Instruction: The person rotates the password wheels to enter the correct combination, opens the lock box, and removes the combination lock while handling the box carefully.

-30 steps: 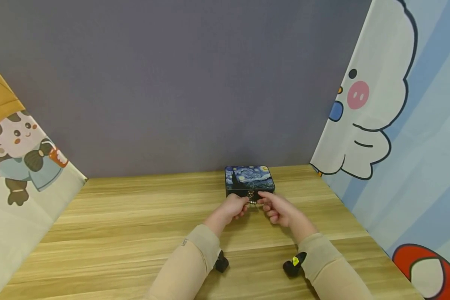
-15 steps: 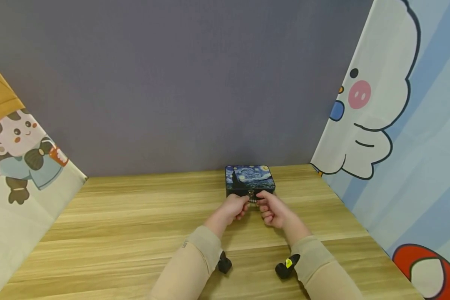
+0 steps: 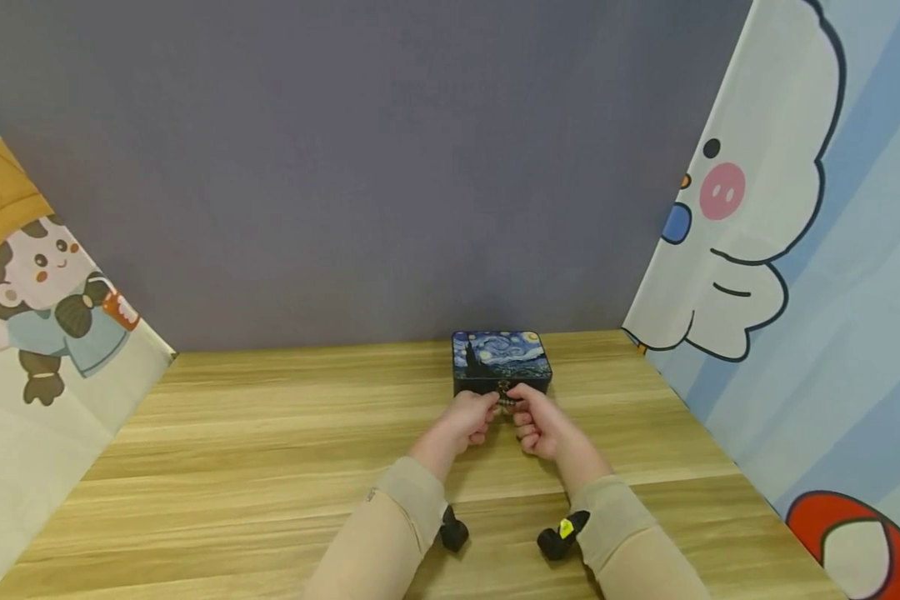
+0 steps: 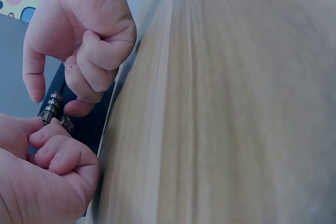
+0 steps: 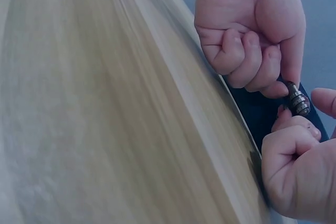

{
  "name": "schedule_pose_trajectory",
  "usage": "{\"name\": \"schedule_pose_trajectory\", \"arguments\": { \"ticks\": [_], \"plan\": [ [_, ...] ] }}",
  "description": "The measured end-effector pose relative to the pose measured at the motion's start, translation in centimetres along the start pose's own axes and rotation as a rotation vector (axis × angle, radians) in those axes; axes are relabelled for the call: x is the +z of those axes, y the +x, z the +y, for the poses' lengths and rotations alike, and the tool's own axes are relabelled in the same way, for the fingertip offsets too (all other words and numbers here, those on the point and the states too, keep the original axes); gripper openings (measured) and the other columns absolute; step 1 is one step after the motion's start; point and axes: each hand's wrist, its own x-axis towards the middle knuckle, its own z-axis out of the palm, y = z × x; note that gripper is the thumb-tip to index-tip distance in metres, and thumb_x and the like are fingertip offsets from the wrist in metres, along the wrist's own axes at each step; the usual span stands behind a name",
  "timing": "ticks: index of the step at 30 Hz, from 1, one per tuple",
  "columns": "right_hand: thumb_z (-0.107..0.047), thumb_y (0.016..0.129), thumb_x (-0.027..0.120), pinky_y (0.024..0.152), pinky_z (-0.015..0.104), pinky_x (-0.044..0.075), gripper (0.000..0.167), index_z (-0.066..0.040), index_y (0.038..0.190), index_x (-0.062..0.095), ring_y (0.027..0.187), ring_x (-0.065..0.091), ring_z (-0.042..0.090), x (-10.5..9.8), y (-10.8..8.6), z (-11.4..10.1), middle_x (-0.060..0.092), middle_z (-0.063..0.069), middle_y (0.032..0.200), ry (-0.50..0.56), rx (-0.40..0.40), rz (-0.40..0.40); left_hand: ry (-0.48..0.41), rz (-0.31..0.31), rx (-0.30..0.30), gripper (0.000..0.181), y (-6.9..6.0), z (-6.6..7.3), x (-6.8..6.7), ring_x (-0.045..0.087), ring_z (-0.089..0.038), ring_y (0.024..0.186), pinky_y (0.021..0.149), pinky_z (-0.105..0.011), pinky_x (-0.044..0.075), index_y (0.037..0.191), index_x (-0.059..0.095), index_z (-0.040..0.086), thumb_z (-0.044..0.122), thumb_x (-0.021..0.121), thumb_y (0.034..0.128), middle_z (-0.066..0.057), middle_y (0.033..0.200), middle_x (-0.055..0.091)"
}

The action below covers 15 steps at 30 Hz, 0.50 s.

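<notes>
Left grip: narrow, thumb and forefinger pinching one end of a small metal combination lock, the other fingers curled in. Right grip: lower fingers curled, thumb standing off with a gap between it and the lock, a finger along the other side. Whether that finger touches the dials I cannot tell.

Landmark is the box, dark-sided, its lid printed with a swirling blue night sky. The lock sits right at the box's front, just below its clasp; whether the two are linked is hidden by my fingers. Both grips are in front of the box, the left one to the left of the lock, the right one to the right.

Container: the box only. Lid down, contents hidden.

Count: one box, one lock with at least three ring dials, one clasp, two grips, two beige sleeves, two small black devices, one by each cuff, on the near side of the box. Under the box, one wood-grain desk; behind it, one grey backdrop; cartoon-printed panels, one well left of the box, one to its right.
</notes>
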Motion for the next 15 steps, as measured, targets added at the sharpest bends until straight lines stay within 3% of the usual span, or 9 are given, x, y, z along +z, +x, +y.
{"name": "schedule_pose_trajectory", "arguments": {
  "ticks": [7, 15],
  "plan": [
    [-0.031, 0.094, 0.054, 0.038, 0.017, 0.018, 0.021, -0.013, 0.084, 0.049, 0.044, 0.019, 0.002, 0.13, -0.12, 0.14, 0.025, -0.012, 0.057, 0.02, 0.007, -0.003, -0.017, 0.011, -0.028, 0.028, 0.14, -0.19, -0.01, 0.023, -0.008, 0.046, 0.041, -0.024, 0.02, 0.087, 0.054, 0.008, 0.027, 0.051, 0.1074, 0.005, 0.06, 0.037],
    [-0.029, 0.094, 0.055, 0.039, 0.017, 0.018, 0.021, -0.015, 0.08, 0.047, 0.044, 0.019, 0.002, 0.55, -0.02, 0.48, 0.024, -0.012, 0.056, 0.051, 0.007, -0.008, -0.009, 0.009, -0.017, 0.029, 0.14, -0.37, -0.06, 0.023, -0.008, 0.046, 0.041, -0.024, 0.02, 0.086, 0.055, 0.009, 0.028, 0.051, 0.1072, 0.005, 0.06, 0.037]
  ]
}}
